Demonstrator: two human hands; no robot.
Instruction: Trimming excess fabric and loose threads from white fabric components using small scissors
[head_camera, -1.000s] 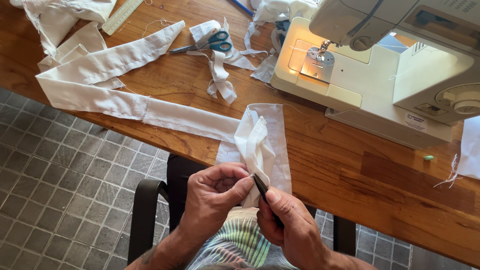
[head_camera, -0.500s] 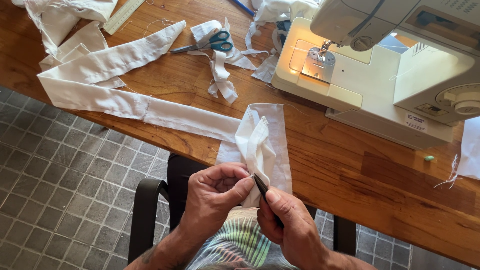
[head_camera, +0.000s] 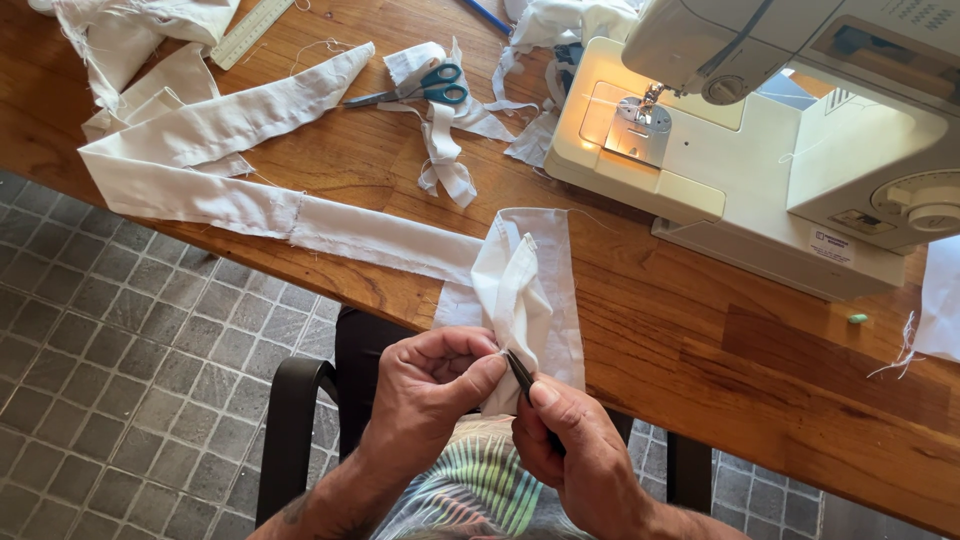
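My left hand (head_camera: 430, 385) pinches the bunched end of a long white fabric strip (head_camera: 525, 290) at the near edge of the wooden table (head_camera: 760, 380). In my right hand (head_camera: 575, 450) is a thin dark tool (head_camera: 520, 376), perhaps a seam ripper; its tip touches the cloth right by my left thumb. The strip runs back to the left across the table and folds near the far left corner (head_camera: 200, 150). Both hands are below the table edge, over my lap.
A cream sewing machine (head_camera: 760, 150) with its lamp lit stands at the right. Teal-handled scissors (head_camera: 420, 90) lie among white scraps at the back. A ruler (head_camera: 250, 30), more white cloth (head_camera: 130, 30), a small green bit (head_camera: 858, 319), a black chair arm (head_camera: 290, 440) and grey floor tiles are visible.
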